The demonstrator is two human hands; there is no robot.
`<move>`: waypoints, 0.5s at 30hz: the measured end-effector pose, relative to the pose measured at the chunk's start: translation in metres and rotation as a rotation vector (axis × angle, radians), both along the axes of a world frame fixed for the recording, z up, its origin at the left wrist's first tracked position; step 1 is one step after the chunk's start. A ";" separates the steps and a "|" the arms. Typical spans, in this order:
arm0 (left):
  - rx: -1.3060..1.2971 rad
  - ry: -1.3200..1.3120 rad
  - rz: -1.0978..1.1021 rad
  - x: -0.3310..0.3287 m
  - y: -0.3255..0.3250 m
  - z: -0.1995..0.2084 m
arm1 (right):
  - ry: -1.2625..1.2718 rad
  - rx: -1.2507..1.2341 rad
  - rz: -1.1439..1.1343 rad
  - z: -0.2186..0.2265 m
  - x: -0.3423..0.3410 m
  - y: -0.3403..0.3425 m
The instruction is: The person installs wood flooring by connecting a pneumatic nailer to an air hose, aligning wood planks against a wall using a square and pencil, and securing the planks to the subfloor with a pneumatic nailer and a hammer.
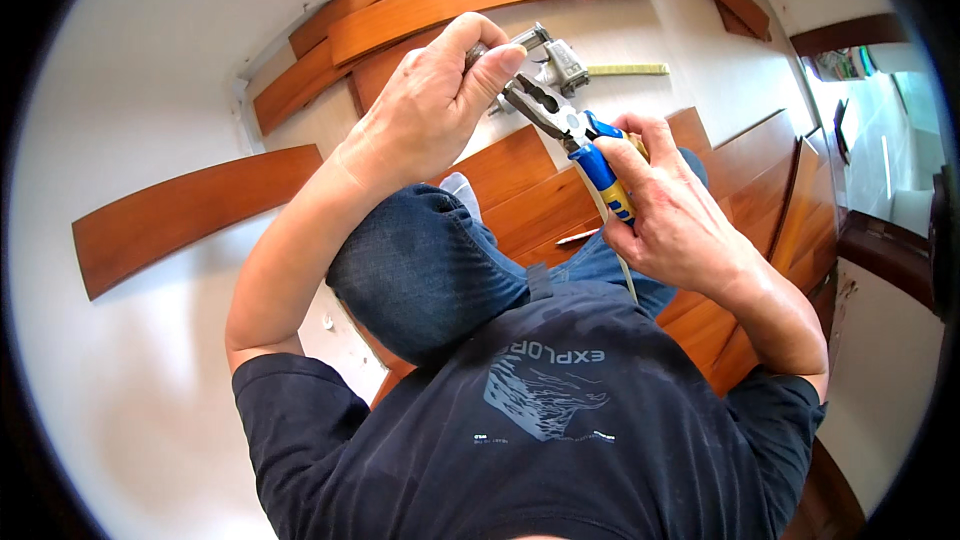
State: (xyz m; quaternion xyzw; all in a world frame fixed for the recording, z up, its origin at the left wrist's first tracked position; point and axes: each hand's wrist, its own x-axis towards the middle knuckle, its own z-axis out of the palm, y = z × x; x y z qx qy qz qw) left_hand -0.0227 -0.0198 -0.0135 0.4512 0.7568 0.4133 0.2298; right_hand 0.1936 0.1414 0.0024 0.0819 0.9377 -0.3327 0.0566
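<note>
My left hand (pixel 425 90) is closed around a grey metal piece (pixel 475 56), mostly covered by the fingers. Beside it is a silver-grey metal tool (pixel 565 65) with a yellowish strip (pixel 628 69) sticking out to the right; whether the held piece belongs to it I cannot tell. In my right hand (pixel 675 200) is a pair of combination pliers (pixel 600 168) with blue and yellow handles. Their jaws are parted and point up and left, close to the left thumb. Whether they touch the metal piece is unclear.
Reddish-brown floorboards (pixel 490 0) lie loose on the pale floor ahead. A single board (pixel 195 205) lies to the left. Laid wooden flooring (pixel 530 190) runs beneath my jeans-clad legs (pixel 430 270). A thin white stick (pixel 578 236) lies between them. A wall stands at left.
</note>
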 end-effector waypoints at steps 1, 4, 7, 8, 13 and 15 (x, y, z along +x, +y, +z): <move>-0.010 -0.007 -0.003 0.000 -0.001 0.002 | 0.007 -0.001 -0.001 0.000 0.000 -0.001; -0.024 -0.032 -0.005 -0.002 -0.002 0.003 | 0.013 -0.020 0.008 -0.005 -0.001 -0.002; -0.031 -0.030 0.002 0.000 -0.002 0.002 | 0.061 -0.002 -0.022 -0.011 0.000 -0.006; -0.039 -0.015 0.000 0.001 -0.002 0.002 | 0.078 0.012 -0.023 -0.013 0.000 -0.006; -0.062 0.037 -0.010 0.002 -0.004 0.003 | 0.097 0.029 -0.021 -0.026 0.002 -0.008; -0.123 0.005 -0.003 0.004 -0.004 0.011 | 0.090 0.046 -0.031 -0.026 0.005 -0.011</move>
